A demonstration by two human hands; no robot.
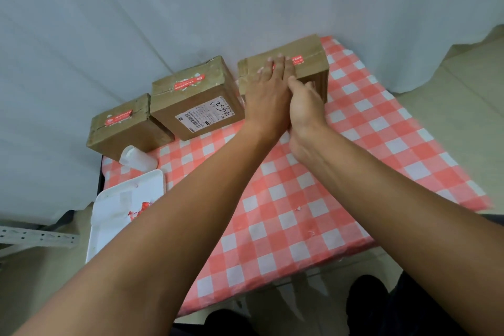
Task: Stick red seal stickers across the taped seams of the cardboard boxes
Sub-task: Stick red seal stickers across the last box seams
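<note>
Far right brown cardboard box (308,63): left hand (268,90), fingers (272,68) flat, presses red seal sticker (296,60); right hand (304,103) braces near face, its fingers hidden. Risk: uneven pressure wrinkles sticker or slides box on checked worktop (300,185).

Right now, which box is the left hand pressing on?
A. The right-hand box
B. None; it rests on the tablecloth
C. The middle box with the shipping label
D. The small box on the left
A: the left hand lies flat, fingers straight, on the right-hand box, over its red seal sticker.

Bare forearms, sleeveless, dark trousers (425,308)
</note>
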